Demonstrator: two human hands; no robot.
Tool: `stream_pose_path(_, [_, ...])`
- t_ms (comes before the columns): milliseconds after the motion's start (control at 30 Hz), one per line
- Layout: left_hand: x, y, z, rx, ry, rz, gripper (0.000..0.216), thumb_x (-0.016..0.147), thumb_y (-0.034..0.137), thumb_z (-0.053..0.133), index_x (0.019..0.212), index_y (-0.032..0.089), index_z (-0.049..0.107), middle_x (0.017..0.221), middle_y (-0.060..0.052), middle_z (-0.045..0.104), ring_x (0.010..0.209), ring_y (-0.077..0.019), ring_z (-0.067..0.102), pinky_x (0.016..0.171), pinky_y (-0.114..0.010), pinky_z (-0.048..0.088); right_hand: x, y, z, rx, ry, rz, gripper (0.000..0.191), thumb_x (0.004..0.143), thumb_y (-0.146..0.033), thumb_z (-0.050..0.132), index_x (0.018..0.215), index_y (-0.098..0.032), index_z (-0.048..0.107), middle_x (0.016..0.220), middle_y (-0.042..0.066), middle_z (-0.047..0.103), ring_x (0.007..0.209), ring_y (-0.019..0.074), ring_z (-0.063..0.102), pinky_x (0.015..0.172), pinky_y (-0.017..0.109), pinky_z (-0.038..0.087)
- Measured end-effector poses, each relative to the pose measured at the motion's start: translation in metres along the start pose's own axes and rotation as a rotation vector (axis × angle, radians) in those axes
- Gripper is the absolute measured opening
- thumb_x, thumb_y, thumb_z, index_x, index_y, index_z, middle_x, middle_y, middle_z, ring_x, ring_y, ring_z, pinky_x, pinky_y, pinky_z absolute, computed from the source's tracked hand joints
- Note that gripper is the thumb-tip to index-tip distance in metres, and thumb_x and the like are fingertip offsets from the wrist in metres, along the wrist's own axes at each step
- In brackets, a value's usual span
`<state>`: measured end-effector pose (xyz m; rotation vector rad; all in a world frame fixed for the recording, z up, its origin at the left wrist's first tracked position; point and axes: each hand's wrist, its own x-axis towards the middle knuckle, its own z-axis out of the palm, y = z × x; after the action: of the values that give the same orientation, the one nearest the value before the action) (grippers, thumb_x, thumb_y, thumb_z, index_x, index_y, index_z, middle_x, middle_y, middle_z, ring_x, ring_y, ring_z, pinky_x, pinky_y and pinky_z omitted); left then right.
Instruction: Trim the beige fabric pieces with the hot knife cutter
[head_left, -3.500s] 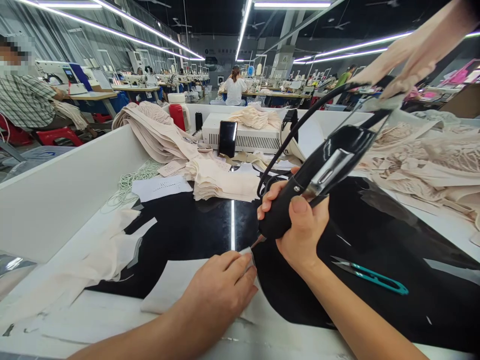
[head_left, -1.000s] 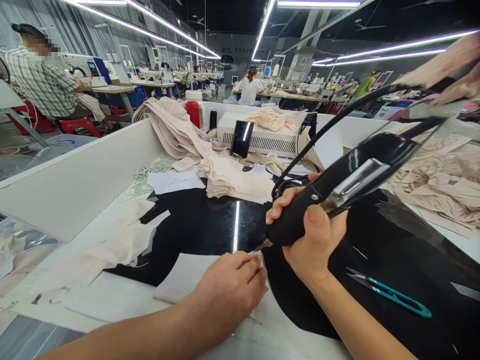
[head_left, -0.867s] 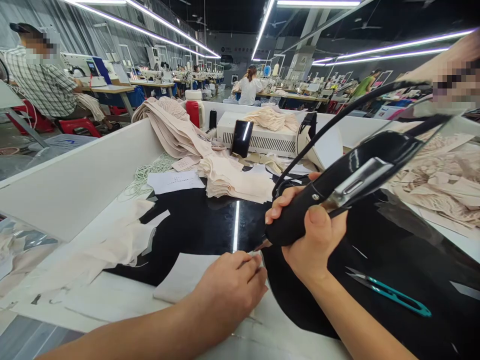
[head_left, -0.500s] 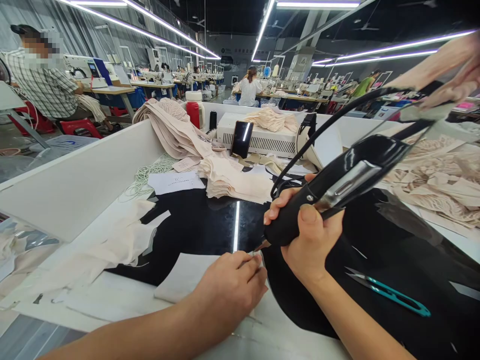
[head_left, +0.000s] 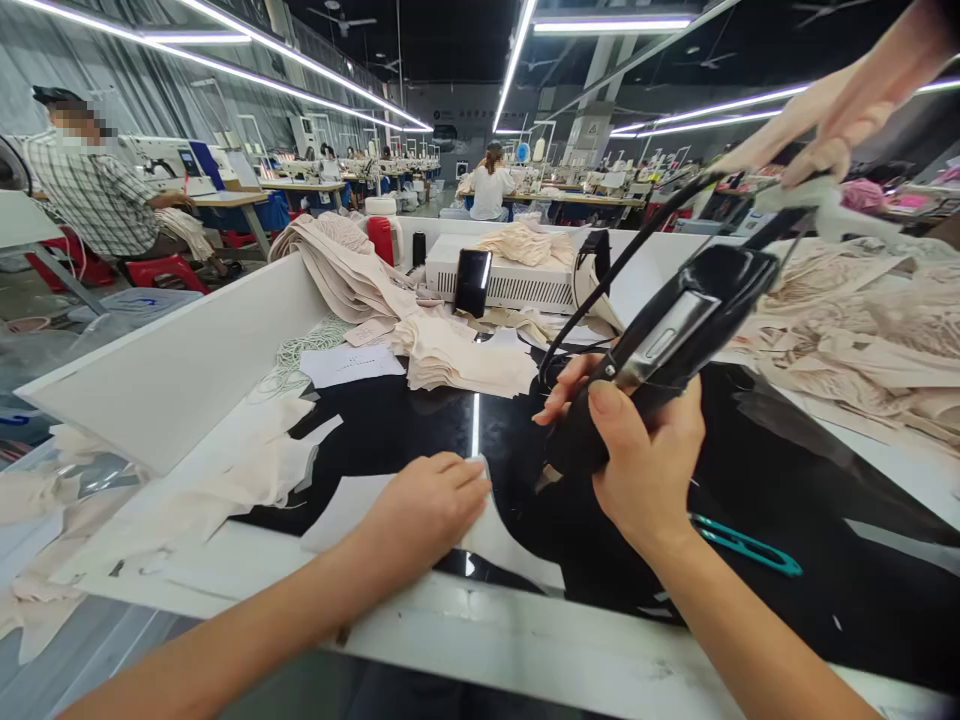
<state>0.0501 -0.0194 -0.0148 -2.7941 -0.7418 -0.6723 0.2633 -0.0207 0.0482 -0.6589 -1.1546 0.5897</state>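
My left hand lies over a white piece of fabric on the black work surface, its fingers together and bent down at the piece's upper edge. The thumb is hidden. My right hand wraps round a black corded handheld tool with a metal lever and a small flat tip pointing down-left. That tip is apart from the fabric. Teal thread snips lie right of my right hand, their blades partly hidden behind the wrist.
Cut cream fabric pieces are stacked ahead, near a phone and printed paper. A white side panel borders the left, and more fabric is heaped right. A blurred hand-like shape hangs upper right, beside the tool's cord.
My right hand has drawn the tool tip right, away from the fabric. My left hand has moved up and left, showing more of the white piece. The view has shifted slightly.
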Motion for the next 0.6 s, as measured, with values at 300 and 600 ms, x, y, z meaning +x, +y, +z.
stream_pose_path(300, [-0.003, 0.012, -0.021, -0.113, 0.114, 0.126, 0.023, 0.117, 0.011, 0.047, 0.118, 0.013, 0.070, 0.111, -0.007, 0.081, 0.104, -0.0205, 0.076, 0.095, -0.035, 0.062, -0.022, -0.018, -0.012, 0.103, 0.023, 0.017, 0.040, 0.091, -0.040, 0.092, 0.113, -0.028, 0.061, 0.082, -0.006, 0.074, 0.057, 0.0139, 0.068, 0.053, 0.028, 0.062])
stream_pose_path(600, [-0.002, 0.033, -0.010, -0.161, 0.042, 0.231, 0.016, 0.116, 0.015, 0.054, 0.118, 0.015, 0.070, 0.103, -0.004, 0.078, 0.096, -0.0188, 0.073, 0.089, -0.033, 0.059, -0.038, -0.025, -0.007, 0.143, 0.041, 0.056, 0.041, 0.089, -0.044, 0.092, 0.112, -0.029, 0.062, 0.082, -0.005, 0.074, 0.056, 0.0144, 0.068, 0.051, 0.028, 0.058])
